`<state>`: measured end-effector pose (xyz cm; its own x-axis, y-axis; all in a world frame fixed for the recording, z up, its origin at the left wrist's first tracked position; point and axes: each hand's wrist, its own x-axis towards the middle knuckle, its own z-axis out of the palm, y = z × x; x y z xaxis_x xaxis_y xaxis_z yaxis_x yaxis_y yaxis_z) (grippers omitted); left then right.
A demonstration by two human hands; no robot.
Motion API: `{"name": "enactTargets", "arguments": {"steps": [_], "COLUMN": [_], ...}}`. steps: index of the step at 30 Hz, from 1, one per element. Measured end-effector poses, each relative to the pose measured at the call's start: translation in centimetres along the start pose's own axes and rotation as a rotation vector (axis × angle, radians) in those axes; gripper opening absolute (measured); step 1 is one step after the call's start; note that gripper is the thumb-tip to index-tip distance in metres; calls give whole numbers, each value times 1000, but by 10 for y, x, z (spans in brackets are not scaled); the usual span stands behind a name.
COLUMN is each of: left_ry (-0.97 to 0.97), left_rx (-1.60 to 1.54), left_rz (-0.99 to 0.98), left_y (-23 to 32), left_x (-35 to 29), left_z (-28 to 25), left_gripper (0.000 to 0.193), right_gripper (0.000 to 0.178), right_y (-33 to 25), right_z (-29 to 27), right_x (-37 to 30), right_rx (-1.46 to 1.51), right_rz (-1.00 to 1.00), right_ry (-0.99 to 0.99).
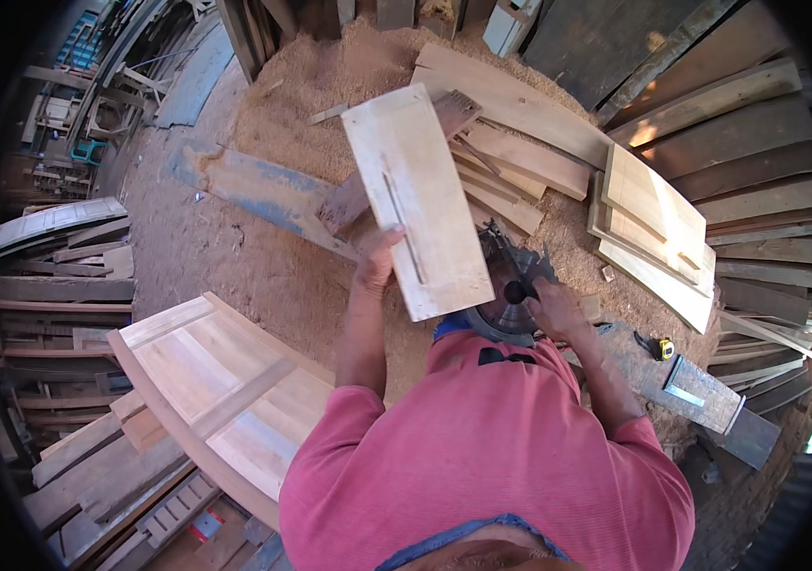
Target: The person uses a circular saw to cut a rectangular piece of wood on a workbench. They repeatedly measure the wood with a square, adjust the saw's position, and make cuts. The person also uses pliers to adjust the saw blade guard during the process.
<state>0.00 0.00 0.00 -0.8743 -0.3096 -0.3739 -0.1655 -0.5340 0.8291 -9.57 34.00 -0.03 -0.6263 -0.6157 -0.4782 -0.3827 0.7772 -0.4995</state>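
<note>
My left hand (376, 260) grips the left edge of a pale wooden panel (416, 195) with a narrow slot cut along its middle. The panel is held up, tilted, above the sawdust floor. My right hand (556, 306) holds a circular saw (508, 293), whose round toothed blade shows just under the panel's lower right corner. My red shirt fills the lower middle of the view.
A framed wooden door panel (215, 381) lies at lower left. Planks (520, 157) and stacked panels (658, 228) lie on a sawdust heap (311, 86) ahead and to the right. A yellow tape measure (665, 348) and a metal square (701, 392) rest at right. Timber stacks (54, 314) line the left.
</note>
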Motion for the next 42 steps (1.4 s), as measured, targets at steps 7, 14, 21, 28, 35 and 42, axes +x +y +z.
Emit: {"name": "enactTargets", "arguments": {"steps": [7, 14, 21, 28, 35, 42], "left_ry": [-172, -203, -367, -442, -433, -463], "left_rx": [-55, 30, 23, 105, 51, 41], "left_rz": [-123, -202, -213, -277, -374, -305], "left_y": [-80, -72, -90, -98, -79, -67], "left_x": [53, 53, 58, 76, 67, 53], "left_z": [20, 68, 56, 44, 61, 75], "left_gripper": [52, 51, 48, 50, 51, 48], "right_gripper": [26, 25, 44, 79, 90, 63], "right_y": [-12, 42, 26, 7, -6, 31], "right_z": [9, 31, -22, -34, -43, -23], "right_x": [-13, -5, -15, 4, 26, 48], "right_rx": [1, 154, 1083, 134, -96, 827], "right_rz": [6, -113, 134, 60, 37, -52], "right_ry": [128, 98, 205, 603, 581, 596]}}
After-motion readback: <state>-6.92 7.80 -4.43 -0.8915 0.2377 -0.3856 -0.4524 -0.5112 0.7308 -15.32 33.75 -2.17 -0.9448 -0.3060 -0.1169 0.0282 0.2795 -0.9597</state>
